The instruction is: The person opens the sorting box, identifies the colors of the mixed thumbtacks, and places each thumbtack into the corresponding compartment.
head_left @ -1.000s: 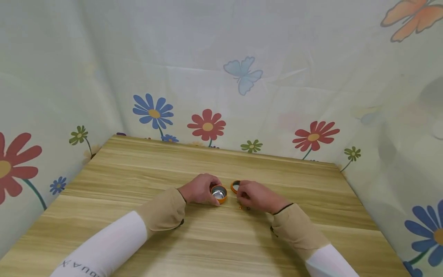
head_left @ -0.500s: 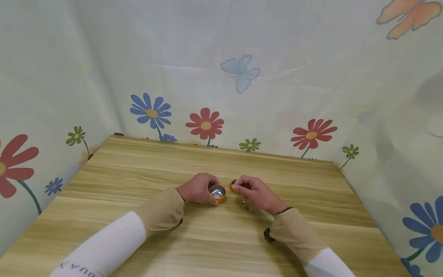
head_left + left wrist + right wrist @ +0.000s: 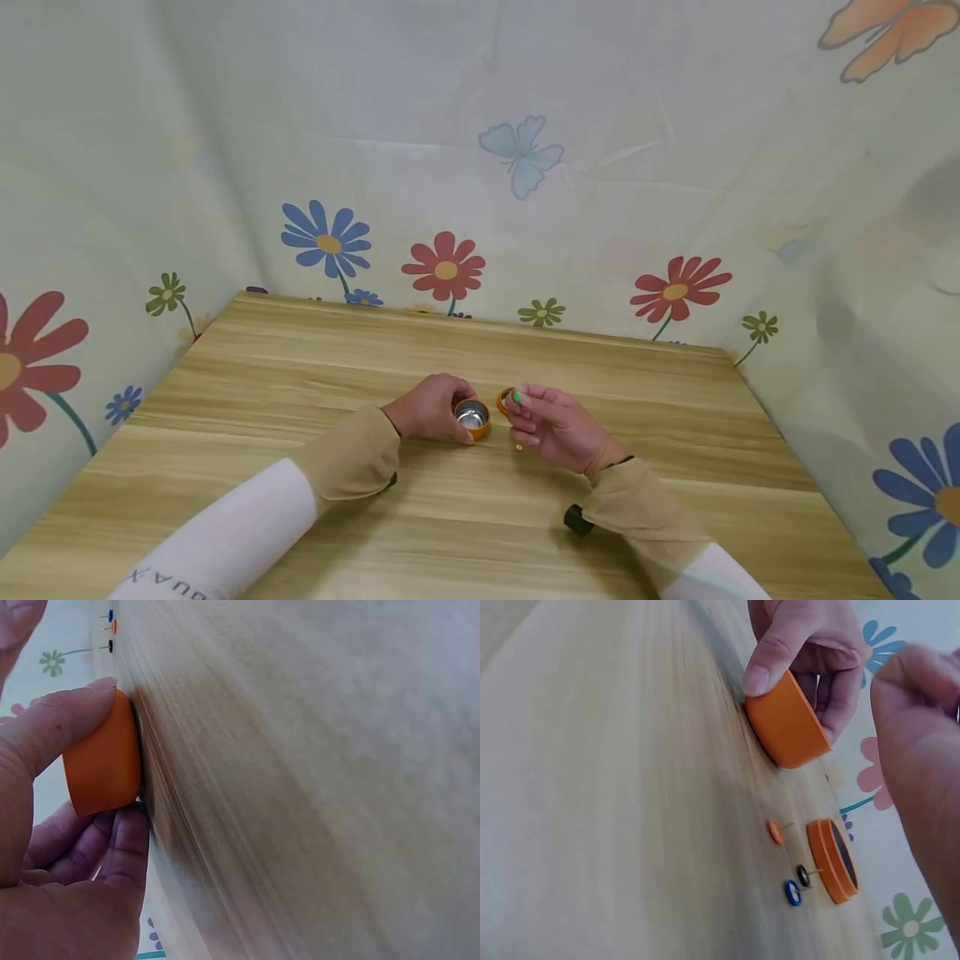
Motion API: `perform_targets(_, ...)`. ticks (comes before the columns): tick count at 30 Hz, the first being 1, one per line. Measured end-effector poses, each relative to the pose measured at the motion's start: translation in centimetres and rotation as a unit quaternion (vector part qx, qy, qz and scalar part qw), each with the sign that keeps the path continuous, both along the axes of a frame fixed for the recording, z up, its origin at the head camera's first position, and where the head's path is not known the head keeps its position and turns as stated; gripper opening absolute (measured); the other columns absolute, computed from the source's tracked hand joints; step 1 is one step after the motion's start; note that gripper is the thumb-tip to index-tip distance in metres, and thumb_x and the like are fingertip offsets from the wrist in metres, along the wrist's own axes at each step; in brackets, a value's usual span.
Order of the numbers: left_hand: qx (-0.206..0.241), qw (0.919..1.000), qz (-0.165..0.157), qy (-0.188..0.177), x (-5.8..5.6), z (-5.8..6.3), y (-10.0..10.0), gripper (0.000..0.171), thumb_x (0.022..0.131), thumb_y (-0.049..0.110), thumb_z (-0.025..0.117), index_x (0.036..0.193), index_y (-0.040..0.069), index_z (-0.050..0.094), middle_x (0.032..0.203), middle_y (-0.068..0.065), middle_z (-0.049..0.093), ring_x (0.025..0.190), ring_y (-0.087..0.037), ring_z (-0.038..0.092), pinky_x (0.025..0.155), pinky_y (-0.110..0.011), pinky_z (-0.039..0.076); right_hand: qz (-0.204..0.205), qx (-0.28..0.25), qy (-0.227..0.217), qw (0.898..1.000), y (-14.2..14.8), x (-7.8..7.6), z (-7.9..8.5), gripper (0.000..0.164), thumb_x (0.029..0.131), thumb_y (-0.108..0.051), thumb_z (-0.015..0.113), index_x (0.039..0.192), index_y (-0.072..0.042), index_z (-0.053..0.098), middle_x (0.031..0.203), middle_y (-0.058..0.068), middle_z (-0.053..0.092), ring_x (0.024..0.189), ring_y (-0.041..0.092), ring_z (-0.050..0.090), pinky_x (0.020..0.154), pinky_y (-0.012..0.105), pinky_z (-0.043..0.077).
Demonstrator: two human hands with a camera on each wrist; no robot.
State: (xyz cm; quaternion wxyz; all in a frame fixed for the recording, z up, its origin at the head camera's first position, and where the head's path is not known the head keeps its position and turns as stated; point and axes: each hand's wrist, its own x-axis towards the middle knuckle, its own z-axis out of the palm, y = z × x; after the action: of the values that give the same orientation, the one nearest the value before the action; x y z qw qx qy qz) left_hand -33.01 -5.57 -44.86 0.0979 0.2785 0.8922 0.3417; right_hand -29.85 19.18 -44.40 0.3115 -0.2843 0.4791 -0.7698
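Note:
My left hand (image 3: 433, 408) grips a round orange tin (image 3: 474, 433) by its side, thumb in front and fingers behind. The tin stands upright on the table, uncovered, with a shiny metal inside. Just to its right, my right hand (image 3: 558, 425) is raised and pinches a thumbtack with a green head (image 3: 517, 397) between thumb and fingertips. The tin's orange lid (image 3: 832, 859) lies behind that hand, partly covered by it in the head view. Near the lid lie an orange thumbtack (image 3: 776, 831), a black thumbtack (image 3: 803, 875) and a blue thumbtack (image 3: 793, 892), pins showing.
The wood-grain table (image 3: 315, 350) reaches back to a pale curtain (image 3: 420, 100) printed with flowers and butterflies. The curtain also encloses both sides. A small black device (image 3: 577, 521) sits under the right wrist.
My right hand has risen from over the thumbtacks to beside the lid and turned, bringing the green-headed thumbtack into sight. My left hand and the tin have stayed put.

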Motion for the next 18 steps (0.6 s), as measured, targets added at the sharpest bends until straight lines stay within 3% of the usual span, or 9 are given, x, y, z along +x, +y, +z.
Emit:
perform_targets(4,0.003,1.0000,0.004,-0.001,-0.2,-0.3,0.1,0.045,0.067,0.015,0.095,0.104,0.007,0.072,0.096,-0.002,0.072,0.085,-0.012,0.062,0.080,-0.027,0.052,0.064,-0.054,-0.014,0.996,0.0,0.5,0.2,0.035,0.112,-0.006,0.022,0.090,-0.011,0.049,0.090,0.000,0.037,0.072,0.012,0.032,0.068,0.023,0.032)
perform_targets(10,0.012,0.9999,-0.001,0.000,-0.4,-0.6,0.0,0.045,0.067,0.016,0.096,0.103,0.007,0.072,0.094,-0.001,0.072,0.086,-0.015,0.063,0.079,-0.027,0.051,0.156,-0.109,-0.022,0.981,-0.2,0.9,0.2,0.038,0.110,-0.007,0.013,0.099,-0.010,0.049,0.096,0.000,0.035,0.077,0.013,0.029,0.070,0.026,0.027)
perform_targets(18,0.018,0.9998,-0.001,-0.010,-0.3,-0.5,-0.1,0.046,0.068,0.016,0.095,0.105,0.005,0.071,0.098,-0.005,0.072,0.089,-0.020,0.065,0.081,-0.029,0.052,0.181,-0.146,-0.038,0.972,-0.6,1.2,-0.1,0.033,0.111,-0.012,0.015,0.099,-0.013,0.045,0.096,-0.001,0.033,0.078,0.013,0.028,0.071,0.028,0.025)
